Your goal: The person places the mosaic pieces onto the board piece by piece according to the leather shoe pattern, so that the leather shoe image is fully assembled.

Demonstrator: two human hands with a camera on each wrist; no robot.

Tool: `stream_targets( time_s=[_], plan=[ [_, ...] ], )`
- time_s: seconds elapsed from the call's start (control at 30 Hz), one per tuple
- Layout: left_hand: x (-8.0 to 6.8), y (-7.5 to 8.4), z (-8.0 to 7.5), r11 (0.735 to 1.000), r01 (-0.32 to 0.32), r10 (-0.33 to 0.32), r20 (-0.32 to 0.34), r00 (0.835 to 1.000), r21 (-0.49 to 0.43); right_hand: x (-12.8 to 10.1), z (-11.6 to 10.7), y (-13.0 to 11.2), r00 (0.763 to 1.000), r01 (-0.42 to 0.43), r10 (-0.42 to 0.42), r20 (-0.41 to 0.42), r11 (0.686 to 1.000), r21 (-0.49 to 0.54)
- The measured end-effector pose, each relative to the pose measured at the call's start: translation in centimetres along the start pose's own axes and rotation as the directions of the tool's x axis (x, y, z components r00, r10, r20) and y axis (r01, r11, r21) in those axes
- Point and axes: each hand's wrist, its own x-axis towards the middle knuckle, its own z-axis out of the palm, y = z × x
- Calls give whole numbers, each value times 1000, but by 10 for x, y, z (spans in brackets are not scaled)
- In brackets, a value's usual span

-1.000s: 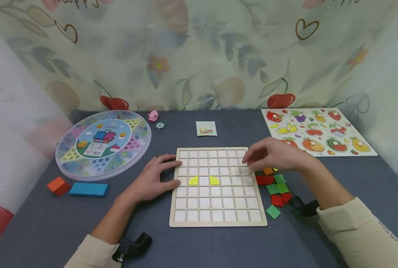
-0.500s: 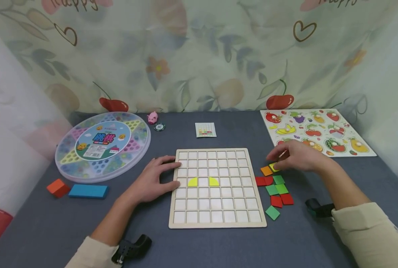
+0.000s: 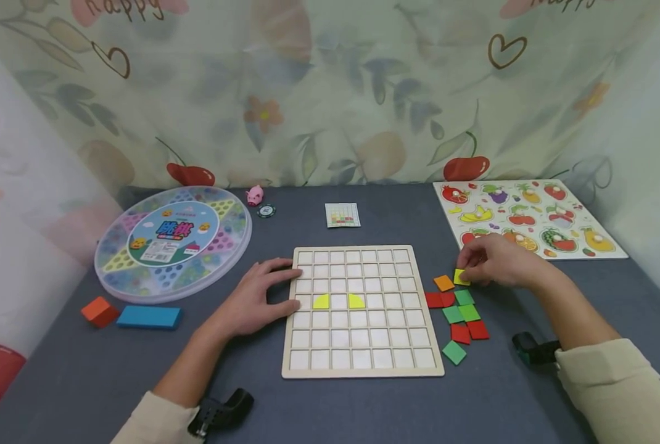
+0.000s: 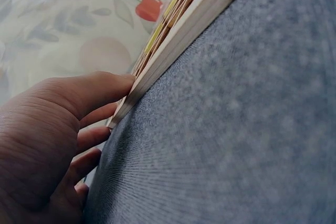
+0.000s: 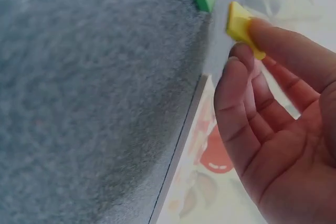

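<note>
A wooden grid board (image 3: 361,364) lies in the middle of the table, with two yellow pieces (image 3: 321,301) set in its fourth row. My left hand (image 3: 258,296) rests flat with straight fingers against the board's left edge (image 4: 173,40). To the right of the board lie loose orange, red and green tiles (image 3: 456,314). My right hand (image 3: 493,264) pinches a yellow tile (image 3: 460,277) at the top of that pile; the right wrist view shows the yellow tile (image 5: 240,24) held between thumb and fingertips.
A round checkers case (image 3: 171,240) lies at the left, with an orange block (image 3: 99,311) and a blue block (image 3: 149,317) in front of it. A fruit puzzle board (image 3: 530,219) lies at the right rear. A small pattern card (image 3: 342,214), a pink pig (image 3: 255,195) and a chip (image 3: 266,211) sit behind the board.
My right hand has moved from over the board's right edge out to the loose tile pile and taken hold of the yellow tile. The left hand has stayed put.
</note>
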Motion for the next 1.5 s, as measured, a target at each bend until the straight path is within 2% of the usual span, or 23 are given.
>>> stream_targets(
  time_s=[0.27,0.5,0.63,0.93,1.17,1.33,1.5],
  plan=[
    [2,2,0,1000,1,-1,0,1000,2,-1,-3,-8,999,26,-21,-29,987,161],
    [2,3,0,1000,-9,9,-5,1000,-5,3,4,-29,995,87,-94,15,964,253],
    [2,1,0,1000,-15,15,-10,1000,-7,8,10,-46,992,93,-113,55,954,287],
    [1,0,1,1000,-8,8,-5,1000,-10,25,31,-83,974,124,-178,142,939,322],
    [0,1,0,1000,-10,10,-9,1000,-5,38,51,-111,968,130,-182,174,953,273],
    [0,0,0,1000,-24,24,-17,1000,-3,40,65,-134,952,148,-212,221,951,272],
    [0,1,0,1000,-13,13,-15,1000,-5,44,81,-150,927,169,-252,279,942,289]
  ],
)
